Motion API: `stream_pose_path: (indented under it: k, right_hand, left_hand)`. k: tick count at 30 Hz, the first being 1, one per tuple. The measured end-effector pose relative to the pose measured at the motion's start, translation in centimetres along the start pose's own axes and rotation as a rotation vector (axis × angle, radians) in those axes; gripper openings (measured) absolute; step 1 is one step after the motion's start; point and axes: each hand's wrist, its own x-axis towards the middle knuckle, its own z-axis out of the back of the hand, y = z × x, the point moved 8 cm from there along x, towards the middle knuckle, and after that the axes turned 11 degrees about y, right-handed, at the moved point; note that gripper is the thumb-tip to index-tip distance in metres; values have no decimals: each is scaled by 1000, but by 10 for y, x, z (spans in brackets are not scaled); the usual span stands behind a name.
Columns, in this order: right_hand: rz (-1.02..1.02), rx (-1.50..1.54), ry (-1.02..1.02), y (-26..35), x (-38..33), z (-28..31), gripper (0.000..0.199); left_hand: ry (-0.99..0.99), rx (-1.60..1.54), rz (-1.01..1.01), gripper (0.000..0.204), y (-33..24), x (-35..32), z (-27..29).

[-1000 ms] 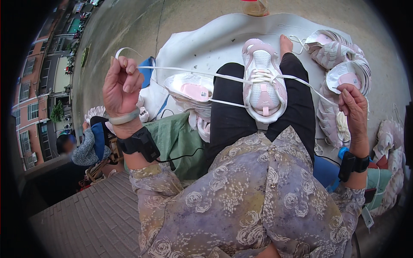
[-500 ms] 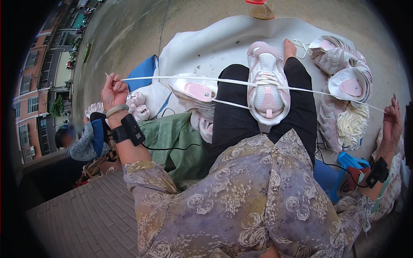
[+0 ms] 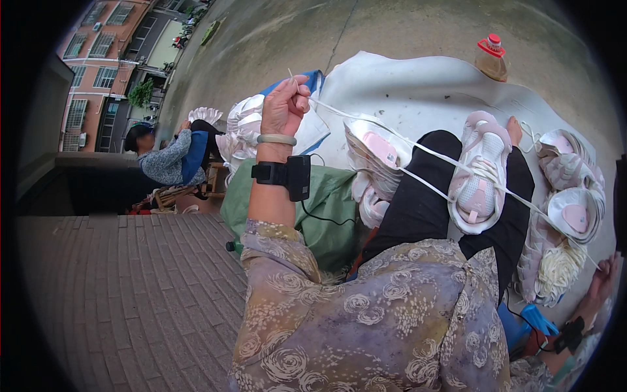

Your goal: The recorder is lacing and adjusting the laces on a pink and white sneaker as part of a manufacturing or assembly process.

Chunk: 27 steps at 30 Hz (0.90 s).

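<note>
A pink and white sneaker (image 3: 482,171) rests on my lap, its toe toward me. The white shoelace (image 3: 375,122) is threaded through its eyelets and stretches out to both sides. My left hand (image 3: 285,104), raised at the left, pinches one part of the lace, with a short end sticking up above the fingers. Far out at the right rim, my right hand (image 3: 602,277) holds the other side of the lace between closed fingers, partly dark and blurred there. A second strand loops beside the sneaker over my left thigh.
Stacked pink and white shoe uppers (image 3: 377,153) lie by my left leg, more uppers (image 3: 568,160) at the right beside a bundle of white laces (image 3: 560,269). A green sack (image 3: 326,219) stands near my left arm. A red-capped bottle (image 3: 492,60) is ahead. Another person (image 3: 173,157) sits at the left.
The view has swung left, shifting the sneaker and my hands rightward in the picture. The lace remains stretched between my hands. My right hand now sits nearer the picture's edge.
</note>
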Motion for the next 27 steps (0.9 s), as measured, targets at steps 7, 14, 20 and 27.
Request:
stream_pose_path:
  k: [7, 14, 20, 27]
  right_hand:
    - [-418, -368, 57, -154, 1, -163, 20]
    - [-542, -628, 249, -206, 0, -240, 13]
    - [-487, -672, 369, -224, 3, -277, 7]
    - [-139, -863, 459, -220, 3, -311, 7]
  left_hand:
    - [315, 296, 402, 17, 127, -9, -120]
    - [527, 1038, -141, 4, 164, -23, -220]
    - [618, 1286, -413, 8, 159, -48, -260]
    - [645, 1232, -442, 10, 168, -52, -254]
